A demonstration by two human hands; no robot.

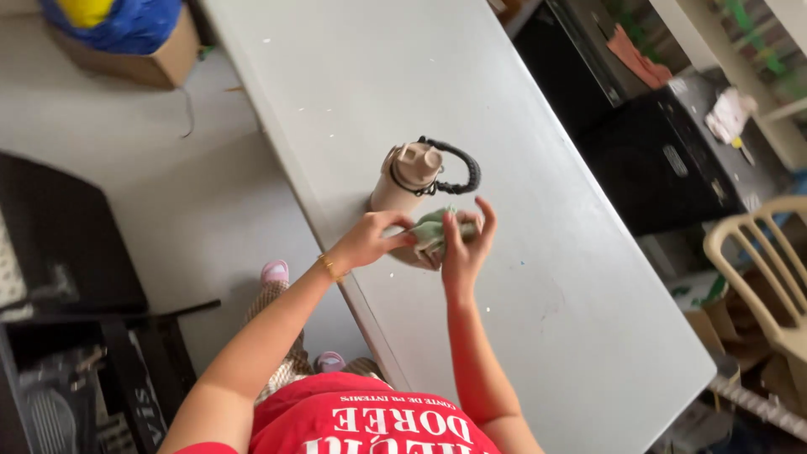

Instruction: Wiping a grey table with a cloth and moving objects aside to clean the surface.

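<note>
Both hands make our grip on a small pale green cloth (435, 229). Our left hand (370, 238) pinches its near edge between thumb and fingertips, while our right hand (466, 244) presses against its other side with the fingers spread and raised, so that hand is only partly closed on it. We hold the cloth just above the near edge of the grey table (538, 277), bunched up, with no clear long axis that we can make out.

Just beyond the cloth, touching or nearly touching it from this view, stands a beige bottle (403, 181) with a black braided loop handle (458, 168) on its lid. The bottle lies away from us and slightly toward our left hand, which is the nearer of the two to its body; the handle arcs out over toward our right fingers. We cannot tell whether the cloth touches the bottle.
</note>
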